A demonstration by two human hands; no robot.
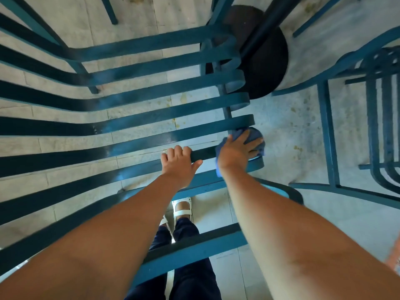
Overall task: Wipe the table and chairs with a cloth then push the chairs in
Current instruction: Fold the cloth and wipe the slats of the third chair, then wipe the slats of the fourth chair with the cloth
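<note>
A teal metal chair (151, 118) with long curved seat slats fills the view below me. My left hand (178, 164) grips one of the near slats, fingers curled over its top. My right hand (236, 154) presses a blue cloth (256, 135) onto the rolled front ends of the near slats, fingers spread over the cloth. Some slats show a wet sheen. The table's top is out of view; only its dark round base (268, 68) and pole (263, 33) show beyond the chair.
A second teal chair (381, 118) stands at the right, close to the first. More chair legs (109, 11) show at the top. The floor is pale stained tile (287, 131). My feet in white sandals (183, 210) stand under the chair's back.
</note>
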